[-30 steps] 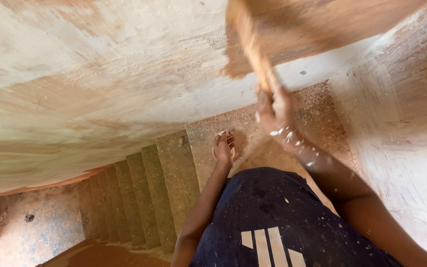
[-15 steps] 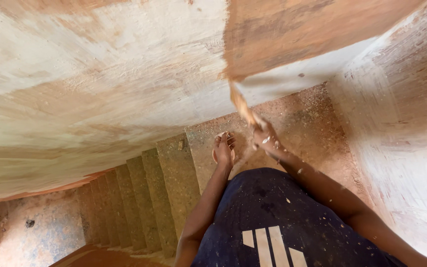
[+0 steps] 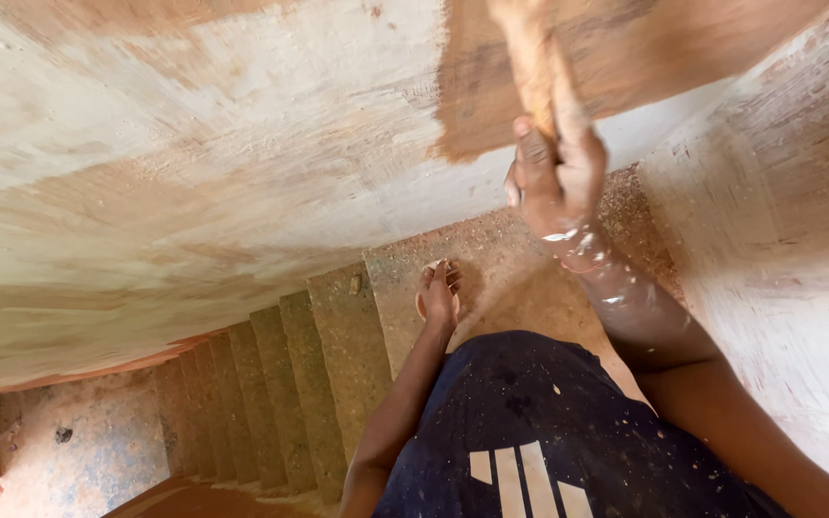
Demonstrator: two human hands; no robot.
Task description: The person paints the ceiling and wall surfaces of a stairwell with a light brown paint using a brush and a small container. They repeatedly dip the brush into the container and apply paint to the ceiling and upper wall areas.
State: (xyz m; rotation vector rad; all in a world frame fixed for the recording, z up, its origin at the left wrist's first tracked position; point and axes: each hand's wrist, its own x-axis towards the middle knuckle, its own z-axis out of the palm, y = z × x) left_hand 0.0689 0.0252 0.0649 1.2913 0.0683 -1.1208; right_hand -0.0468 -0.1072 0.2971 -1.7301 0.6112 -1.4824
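Note:
My right hand (image 3: 558,177) is raised in front of the wall and closed around the handle of a tan brush (image 3: 532,58). The brush points up and is blurred; its upper end lies against a dark, wet brown patch (image 3: 645,58) on the pale plastered wall (image 3: 242,144). White spatter covers my right wrist and forearm. My left hand is out of view. Below, my bare foot (image 3: 437,293) rests on the dusty landing (image 3: 501,269), and dark shorts with white stripes (image 3: 530,432) fill the bottom of the frame.
A flight of rough concrete steps (image 3: 290,374) drops away to the lower left toward a speckled floor (image 3: 88,451). A second pale wall (image 3: 779,269) closes in on the right, with grit and debris along its foot.
My right hand dipped low with the brush half a second ago and has swung back up, putting the brush on the brown patch again. The foot has not moved.

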